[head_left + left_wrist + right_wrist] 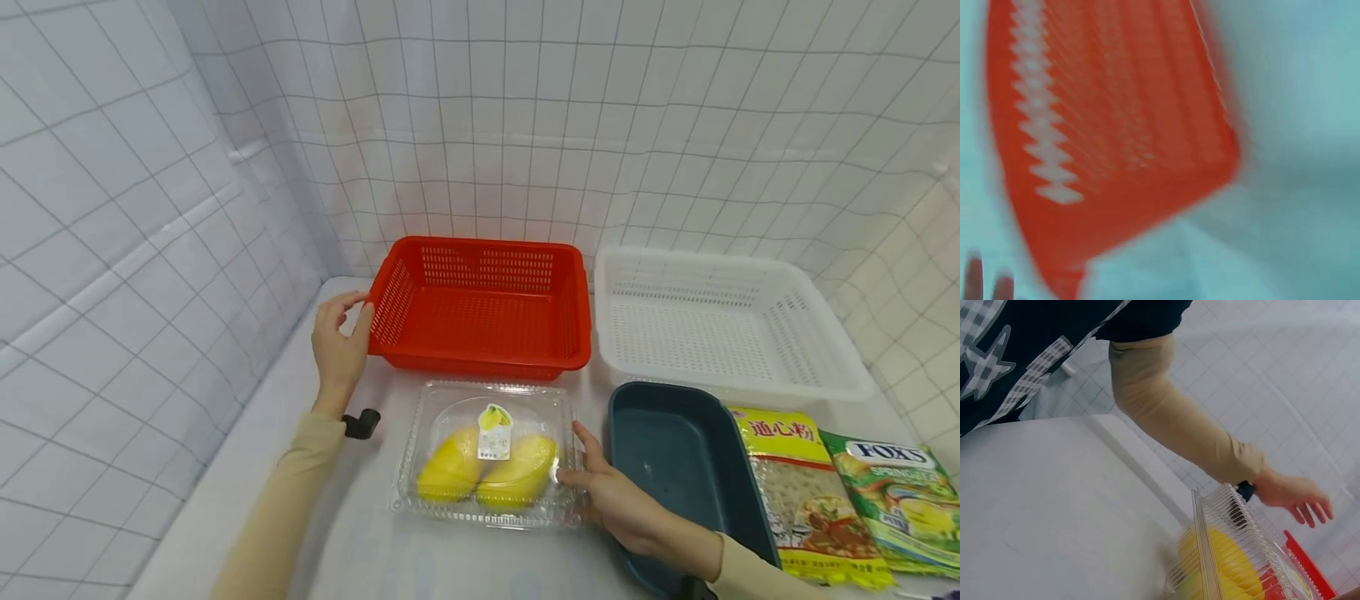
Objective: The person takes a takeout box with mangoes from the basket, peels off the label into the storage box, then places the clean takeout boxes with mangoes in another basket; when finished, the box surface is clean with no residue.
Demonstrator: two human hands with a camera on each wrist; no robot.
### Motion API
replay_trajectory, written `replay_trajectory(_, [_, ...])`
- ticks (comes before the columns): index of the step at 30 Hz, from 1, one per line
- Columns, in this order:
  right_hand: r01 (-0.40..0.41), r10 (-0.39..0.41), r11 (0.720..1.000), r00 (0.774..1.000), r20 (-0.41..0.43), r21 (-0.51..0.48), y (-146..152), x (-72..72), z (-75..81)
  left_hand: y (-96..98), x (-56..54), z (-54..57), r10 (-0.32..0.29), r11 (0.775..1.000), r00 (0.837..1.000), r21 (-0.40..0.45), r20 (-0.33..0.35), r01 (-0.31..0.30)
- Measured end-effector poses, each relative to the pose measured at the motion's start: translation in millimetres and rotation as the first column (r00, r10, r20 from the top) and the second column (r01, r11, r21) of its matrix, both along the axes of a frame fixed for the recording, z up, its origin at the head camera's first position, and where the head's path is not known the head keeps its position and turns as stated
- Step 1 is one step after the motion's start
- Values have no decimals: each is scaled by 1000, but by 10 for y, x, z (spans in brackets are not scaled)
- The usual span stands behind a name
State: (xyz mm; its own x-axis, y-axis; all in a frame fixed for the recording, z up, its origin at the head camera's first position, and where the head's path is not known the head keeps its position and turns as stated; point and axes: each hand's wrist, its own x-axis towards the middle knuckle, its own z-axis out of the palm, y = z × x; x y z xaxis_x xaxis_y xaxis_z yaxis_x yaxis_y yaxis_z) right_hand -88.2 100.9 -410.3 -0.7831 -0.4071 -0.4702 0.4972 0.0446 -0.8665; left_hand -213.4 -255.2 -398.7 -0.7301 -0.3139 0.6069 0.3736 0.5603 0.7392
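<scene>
Bright, even head view — heavy blur on the red basket (1129, 214) in the left wrist view

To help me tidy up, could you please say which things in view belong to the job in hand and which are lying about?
Apparently in use:
red basket, at the left grip;
clear box of yellow fruit, at the right grip.

Apparently lying about:
white basket;
dark tray;
yellow packet;
green packet.

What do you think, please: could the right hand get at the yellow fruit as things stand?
Probably not: the clear container looks closed over the yellow fruit, with the right hand outside it.
</scene>
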Motion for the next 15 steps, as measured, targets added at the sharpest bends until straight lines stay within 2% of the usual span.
replay_trajectory(2, [1, -1, 1000, 1000, 1, 2, 6, 5, -1, 114, 242, 51, -127, 990, 992, -70, -23, 126])
replay_trajectory(3, [0, 0, 1000, 1000, 1, 4, 8, 6, 0, 168, 358, 73, -205, 973, 979, -110, -9, 203])
replay_trajectory(4, [-1, 1, 1000, 1000, 1, 3, 9, 3, 1, 217, 465, 90, -282, 948, 959, -148, 23, 282])
replay_trajectory(6, [-5, 5, 1000, 1000, 0, 4, 9, -2, 3, 303, 661, 121, -414, 878, 900, -202, 141, 435])
replay_trajectory(8, [-11, 11, 1000, 1000, -4, -1, 6, -12, 2, 366, 816, 145, -489, 798, 826, -238, 281, 554])
replay_trajectory(9, [-13, 13, 1000, 1000, -5, -3, 4, -14, 1, 392, 869, 149, -509, 757, 788, -255, 346, 601])
replay_trajectory(11, [-16, 16, 1000, 1000, -6, -7, 6, -15, -1, 438, 949, 145, -505, 683, 728, -301, 464, 666])
replay_trajectory(12, [-18, 18, 1000, 1000, -6, -8, 6, -12, 1, 453, 971, 128, -493, 648, 710, -331, 504, 685])
replay_trajectory(13, [-21, 21, 1000, 1000, -7, -11, 4, -12, 2, 465, 983, 105, -480, 616, 698, -362, 532, 700])
replay_trajectory(15, [-23, 23, 1000, 1000, -6, -13, 1, -4, 6, 485, 994, 47, -455, 559, 689, -421, 564, 714])
